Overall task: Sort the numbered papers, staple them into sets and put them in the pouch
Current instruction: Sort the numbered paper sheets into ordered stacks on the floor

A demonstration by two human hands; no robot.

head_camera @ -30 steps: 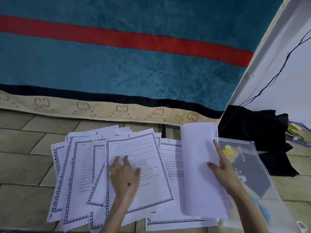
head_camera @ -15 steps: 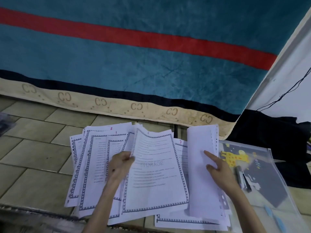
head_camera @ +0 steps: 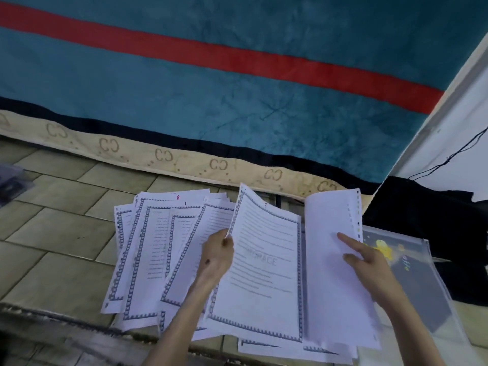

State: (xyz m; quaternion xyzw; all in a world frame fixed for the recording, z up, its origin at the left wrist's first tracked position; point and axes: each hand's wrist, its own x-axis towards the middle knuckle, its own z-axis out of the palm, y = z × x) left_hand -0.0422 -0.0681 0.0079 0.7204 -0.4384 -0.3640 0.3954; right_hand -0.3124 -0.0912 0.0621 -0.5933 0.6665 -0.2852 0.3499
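Observation:
Several numbered papers (head_camera: 148,249) with blue patterned borders lie fanned out on the tiled floor. My left hand (head_camera: 217,253) pinches the left edge of the sheet numbered 5 (head_camera: 264,273) and lifts it off the pile. My right hand (head_camera: 365,262) holds a face-down blank-backed sheet (head_camera: 330,286) upright, index finger straight against it, thumb in front. A clear zip pouch (head_camera: 422,294) with a yellow giraffe print lies to the right, partly under the papers.
A teal blanket (head_camera: 237,101) with a red stripe and beige trim hangs just beyond the papers. Black cloth (head_camera: 427,215) lies at the right by a white wall with a thin cable. A dark object (head_camera: 10,180) sits at the far left.
My left hand went from resting flat on sheet 5 to pinching its left edge and lifting it toward the right. My right hand keeps the blank sheet upright.

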